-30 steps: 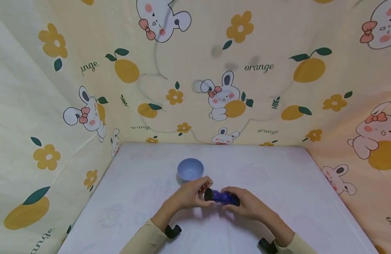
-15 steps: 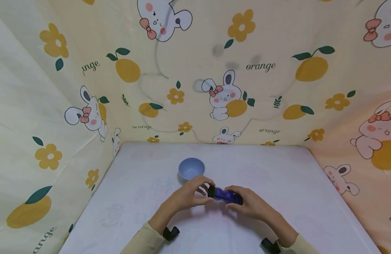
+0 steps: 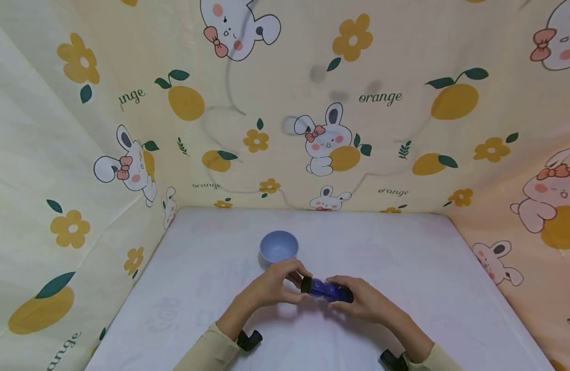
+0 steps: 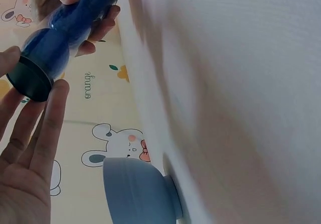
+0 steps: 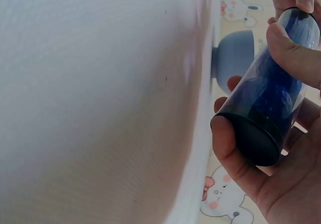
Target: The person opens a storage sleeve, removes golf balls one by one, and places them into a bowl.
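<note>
Level over the table, a blue hourglass (image 3: 325, 290) with black end caps lies sideways between both hands. My left hand (image 3: 273, 285) pinches its left cap, the thumb on one side and fingertips on the other in the left wrist view. My right hand (image 3: 365, 299) grips the other end. In the right wrist view, the thumb lies along the clear tube (image 5: 261, 91), and another finger curls against the black cap (image 5: 253, 138). Part of the right end is hidden by the right hand in the head view.
A light blue bowl (image 3: 279, 247) stands upright on the white-covered table (image 3: 382, 242), just beyond the left hand. Behind and at both sides hangs a cream curtain (image 3: 285, 82) printed with rabbits and oranges. A black wrist camera (image 3: 250, 340) sits at the left wrist.
The hourglass and both hands have shifted slightly right in the head view since a second ago, partly with the camera. Both hands keep their hold on it.
</note>
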Demonstrator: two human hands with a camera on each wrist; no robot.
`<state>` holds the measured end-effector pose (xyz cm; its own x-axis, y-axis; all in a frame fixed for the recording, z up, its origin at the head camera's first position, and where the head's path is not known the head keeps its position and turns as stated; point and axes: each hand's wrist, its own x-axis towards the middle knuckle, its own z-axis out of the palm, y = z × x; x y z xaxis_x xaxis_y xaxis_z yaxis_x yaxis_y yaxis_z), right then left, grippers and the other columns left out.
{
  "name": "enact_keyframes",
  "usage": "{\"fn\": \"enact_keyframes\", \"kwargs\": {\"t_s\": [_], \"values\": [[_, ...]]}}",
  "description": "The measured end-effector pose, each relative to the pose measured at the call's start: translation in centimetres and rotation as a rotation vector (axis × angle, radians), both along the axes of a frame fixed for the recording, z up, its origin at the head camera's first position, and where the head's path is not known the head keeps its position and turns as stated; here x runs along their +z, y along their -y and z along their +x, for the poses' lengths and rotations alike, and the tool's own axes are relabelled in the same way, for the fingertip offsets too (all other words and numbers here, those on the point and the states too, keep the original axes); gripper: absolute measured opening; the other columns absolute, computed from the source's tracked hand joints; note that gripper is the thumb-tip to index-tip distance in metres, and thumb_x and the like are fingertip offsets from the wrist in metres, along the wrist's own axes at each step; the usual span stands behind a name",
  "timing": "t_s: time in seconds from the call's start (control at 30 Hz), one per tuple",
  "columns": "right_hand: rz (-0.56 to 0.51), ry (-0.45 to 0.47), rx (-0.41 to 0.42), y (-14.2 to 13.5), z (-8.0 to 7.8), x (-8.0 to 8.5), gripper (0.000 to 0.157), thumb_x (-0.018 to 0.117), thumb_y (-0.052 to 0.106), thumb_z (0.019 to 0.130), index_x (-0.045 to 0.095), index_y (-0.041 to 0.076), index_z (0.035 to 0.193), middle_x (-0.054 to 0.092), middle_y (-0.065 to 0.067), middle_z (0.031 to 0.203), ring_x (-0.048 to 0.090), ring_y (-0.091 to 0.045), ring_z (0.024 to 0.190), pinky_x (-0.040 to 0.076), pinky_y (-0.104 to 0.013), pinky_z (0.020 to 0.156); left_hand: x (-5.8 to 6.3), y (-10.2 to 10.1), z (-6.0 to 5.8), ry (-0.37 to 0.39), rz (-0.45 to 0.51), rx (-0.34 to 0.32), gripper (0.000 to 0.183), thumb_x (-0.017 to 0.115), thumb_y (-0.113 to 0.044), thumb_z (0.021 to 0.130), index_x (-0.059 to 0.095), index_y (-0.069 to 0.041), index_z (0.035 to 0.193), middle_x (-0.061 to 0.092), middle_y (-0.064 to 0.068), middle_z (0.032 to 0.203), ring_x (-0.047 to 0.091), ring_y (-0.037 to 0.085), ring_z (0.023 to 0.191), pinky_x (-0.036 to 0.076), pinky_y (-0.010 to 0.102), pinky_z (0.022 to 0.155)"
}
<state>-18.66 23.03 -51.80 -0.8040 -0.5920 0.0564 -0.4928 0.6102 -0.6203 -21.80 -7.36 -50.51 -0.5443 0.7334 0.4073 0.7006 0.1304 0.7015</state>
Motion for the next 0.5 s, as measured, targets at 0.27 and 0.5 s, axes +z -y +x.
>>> {"fn": "enact_keyframes", "kwargs": {"t_s": [0.27, 0.5], "values": [[-0.021, 0.004, -0.024, -0.24, -0.04, 0.08, 0.059, 0.079, 0.045, 0.098, 0.064, 0.010, 0.144, 0.070, -0.012, 0.138, 0.067, -0.025, 0.118, 0.056, -0.040, 0.095, 0.16, 0.00, -0.01, -0.054, -0.008, -0.030, 0.054, 0.085, -0.001, 0.091, 0.061, -0.004, 0.139, 0.065, 0.011, 0.133, 0.070, 0.020, 0.114, 0.062, 0.031, 0.093], [-0.047, 0.065, -0.031, -0.45, 0.01, 0.25, 0.057, 0.078, 0.047, 0.099, 0.065, 0.013, 0.143, 0.070, -0.009, 0.137, 0.065, -0.019, 0.113, 0.054, -0.033, 0.089, 0.46, -0.07, 0.35, -0.185, -0.098, 0.003, 0.059, 0.085, 0.002, 0.091, 0.063, -0.012, 0.144, 0.064, 0.002, 0.141, 0.063, 0.013, 0.129, 0.052, 0.023, 0.107]]}}
